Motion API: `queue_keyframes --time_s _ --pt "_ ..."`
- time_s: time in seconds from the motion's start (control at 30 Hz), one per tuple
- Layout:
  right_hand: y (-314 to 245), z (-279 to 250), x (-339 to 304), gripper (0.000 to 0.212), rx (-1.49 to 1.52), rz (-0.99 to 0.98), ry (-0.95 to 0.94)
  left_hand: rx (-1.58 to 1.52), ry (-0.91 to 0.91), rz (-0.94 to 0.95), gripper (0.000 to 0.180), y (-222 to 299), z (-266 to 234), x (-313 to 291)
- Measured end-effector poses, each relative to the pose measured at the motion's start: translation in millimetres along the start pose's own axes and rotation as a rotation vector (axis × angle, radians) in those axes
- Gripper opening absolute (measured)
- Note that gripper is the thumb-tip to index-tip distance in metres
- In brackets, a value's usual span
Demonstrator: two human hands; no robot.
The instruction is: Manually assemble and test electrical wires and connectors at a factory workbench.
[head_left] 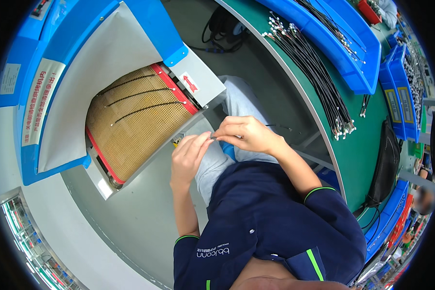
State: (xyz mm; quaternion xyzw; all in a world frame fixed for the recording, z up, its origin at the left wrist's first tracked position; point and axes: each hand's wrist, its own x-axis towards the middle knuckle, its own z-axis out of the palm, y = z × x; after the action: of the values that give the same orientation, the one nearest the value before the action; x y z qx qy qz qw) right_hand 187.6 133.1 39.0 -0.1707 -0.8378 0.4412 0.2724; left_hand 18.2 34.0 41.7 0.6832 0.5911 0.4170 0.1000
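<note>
Both hands meet in front of my lap, pinching one end of a thin black cable (213,138). My left hand (189,155) is closed on its tip from the left. My right hand (248,134) grips it just beside, fingers bent around it. The rest of this cable seems to trail out past my right hand, where a thin dark strand (281,127) shows over the grey floor. To the left, three black cables (147,110) with white ends lie side by side on the tan mesh conveyor belt (145,150) of a blue and white machine.
On the green table (295,29) at right lies a big bundle of black cables (319,79). Beyond it stands a blue bin (367,77) holding more cables. A black pouch (384,162) lies farther along. The machine's blue-framed hood (106,53) rises over the belt.
</note>
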Motion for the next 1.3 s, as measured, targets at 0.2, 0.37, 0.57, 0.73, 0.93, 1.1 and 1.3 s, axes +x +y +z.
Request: queue_keyframes --time_s 0.2,0.37,0.57,0.73,0.93,1.1,1.3 --pt "-0.9 -0.2 0.0 0.011 0.066 0.027 0.001 0.028 0.033 0.078 0.023 0.2 2.1 -1.2" --pt "1.6 -7.7 -0.2 0.012 0.120 0.087 0.020 0.029 0.054 0.025 0.024 -1.1 -0.1 -4.9" --pt "-1.1 -6.3 0.7 0.009 0.131 0.068 0.044 0.033 0.069 0.057 0.024 0.6 2.8 -2.5" --pt "2.4 -12.1 -1.2 0.012 0.091 0.130 -0.030 0.110 0.019 0.057 0.019 -5.3 -0.8 -2.7" --pt "16.7 -49.1 -12.0 0.014 -0.224 0.259 -0.072 0.205 0.110 -0.134 0.014 -42.8 -27.3 -29.2" --pt "18.1 -52.0 -15.7 0.015 -0.161 0.261 -0.005 0.175 0.169 -0.215 0.013 -49.9 -31.3 -38.5" --pt "17.4 -51.2 -15.7 0.011 -0.182 0.253 0.054 0.188 0.172 -0.244 0.012 -53.1 -37.3 -42.3"
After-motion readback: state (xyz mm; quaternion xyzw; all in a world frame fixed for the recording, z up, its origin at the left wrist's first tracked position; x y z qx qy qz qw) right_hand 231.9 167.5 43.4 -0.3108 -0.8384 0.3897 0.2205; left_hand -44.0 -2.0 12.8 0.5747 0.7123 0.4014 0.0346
